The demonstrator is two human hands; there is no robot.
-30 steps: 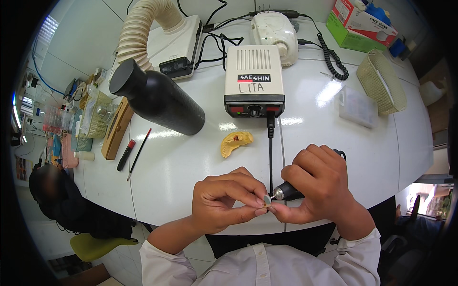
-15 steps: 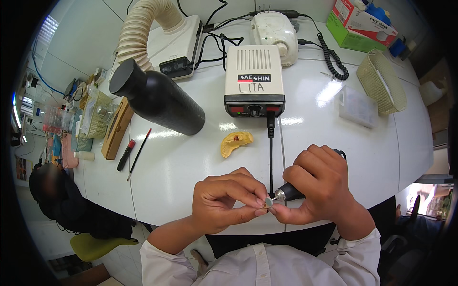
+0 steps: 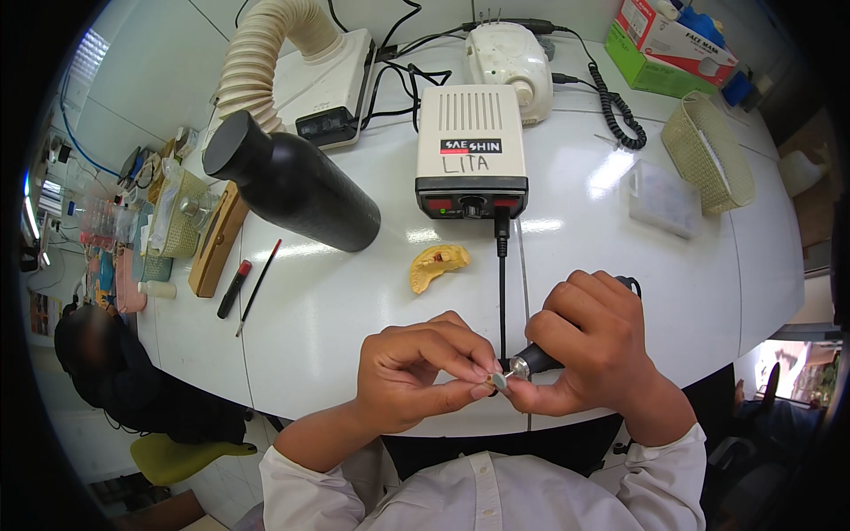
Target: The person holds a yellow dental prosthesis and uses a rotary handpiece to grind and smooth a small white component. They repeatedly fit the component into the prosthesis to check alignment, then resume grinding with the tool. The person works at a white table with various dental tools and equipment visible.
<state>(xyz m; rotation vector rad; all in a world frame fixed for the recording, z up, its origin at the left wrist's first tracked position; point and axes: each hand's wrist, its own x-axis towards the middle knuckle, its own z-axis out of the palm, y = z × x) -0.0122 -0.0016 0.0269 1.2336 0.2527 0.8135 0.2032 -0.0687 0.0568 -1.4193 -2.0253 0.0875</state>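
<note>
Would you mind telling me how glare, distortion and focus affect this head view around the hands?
Head view: ceiling light glares off the white table; fisheye bends its edge and blackens the corners. The left hand, right hand and handpiece are fairly sharp, though the tiny piece at the tip stays unclear.

Whatever tiny piece the left hand (image 3: 416, 376) is pinching is basically buried under its fingertips (image 3: 478, 389), way too small to tell what it is. The black rotary handpiece (image 3: 531, 361) mostly disappears inside the right hand (image 3: 589, 350), only the metal tip pokes out. The cluttered stuff at the white table's (image 3: 336, 310) far left edge is too warped and blurry to make out.
</note>
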